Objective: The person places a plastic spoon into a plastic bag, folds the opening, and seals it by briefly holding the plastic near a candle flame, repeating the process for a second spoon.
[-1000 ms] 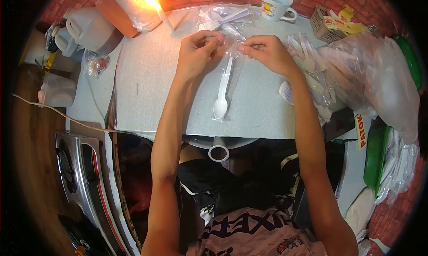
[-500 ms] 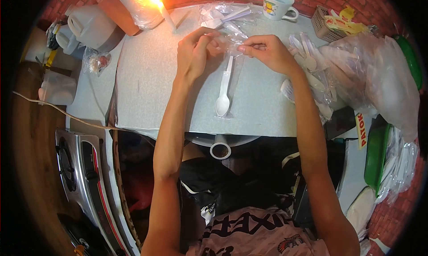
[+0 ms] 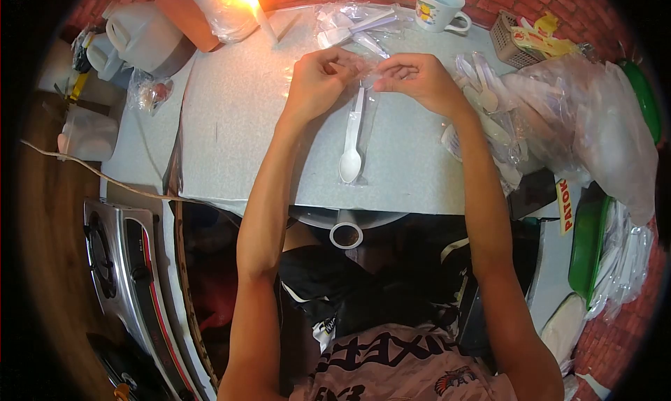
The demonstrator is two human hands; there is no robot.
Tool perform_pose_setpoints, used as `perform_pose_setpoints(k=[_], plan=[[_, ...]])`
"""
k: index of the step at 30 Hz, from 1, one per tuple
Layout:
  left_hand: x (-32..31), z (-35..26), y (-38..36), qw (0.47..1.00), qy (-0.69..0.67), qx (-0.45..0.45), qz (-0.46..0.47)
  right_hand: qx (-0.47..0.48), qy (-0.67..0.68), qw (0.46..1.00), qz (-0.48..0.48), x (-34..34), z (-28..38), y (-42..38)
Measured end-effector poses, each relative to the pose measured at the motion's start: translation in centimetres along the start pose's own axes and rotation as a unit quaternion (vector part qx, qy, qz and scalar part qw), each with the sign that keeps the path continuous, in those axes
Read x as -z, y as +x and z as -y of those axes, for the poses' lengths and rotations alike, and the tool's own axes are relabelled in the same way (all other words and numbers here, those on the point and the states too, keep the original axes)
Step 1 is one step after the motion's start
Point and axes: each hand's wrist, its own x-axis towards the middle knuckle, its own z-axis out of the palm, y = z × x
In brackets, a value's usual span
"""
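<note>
A white plastic spoon (image 3: 351, 165) lies in a clear plastic sleeve (image 3: 368, 121) on the grey tabletop (image 3: 237, 121), its bowl toward me. At the sleeve's far end, my left hand (image 3: 325, 79) pinches the plastic with its fingers closed. Close by on the right, my right hand (image 3: 412, 83) has its fingers closed on the same end of the sleeve. A lit candle (image 3: 264, 20) stands to the left of both hands. Beyond the hands is a pile of wrapped white utensils (image 3: 356, 29).
A cup (image 3: 440, 8) and a small basket (image 3: 504, 38) stand at the back right. Wrapped spoons (image 3: 486, 97) and plastic bags (image 3: 601, 128) lie on the right. Jugs (image 3: 150, 41) stand back left, a gas stove (image 3: 129, 261) lower left.
My left hand has moved right, closer to my right hand and farther from the candle. The spoon in its sleeve lies almost where it was.
</note>
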Motion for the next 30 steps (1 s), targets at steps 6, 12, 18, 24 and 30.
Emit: perform_pose_setpoints(k=[6, 12, 18, 24, 30], plan=[[-0.2, 0.7, 0.4, 0.999, 0.011, -0.042, -0.01, 0.052, 0.056, 0.996, -0.048, -1.0, -0.6, 0.3], [-0.1, 0.8, 0.4, 0.999, -0.028, -0.031, 0.011, 0.039, 0.091, 0.993, -0.061, -1.5, -0.4, 0.6], [0.6, 1.0, 0.3, 0.998, -0.025, -0.002, 0.057, 0.058, -0.046, 0.995, -0.066, -2.2, 1.1, 0.1], [2.7, 1.3, 0.2, 0.986, 0.025, -0.054, 0.158, 0.134, -0.089, 0.984, -0.074, -2.4, 0.6, -0.2], [2.8, -0.2, -0.6, 0.984, 0.058, -0.103, 0.133, 0.163, -0.184, 0.967, -0.069, -2.4, 1.1, -0.5]])
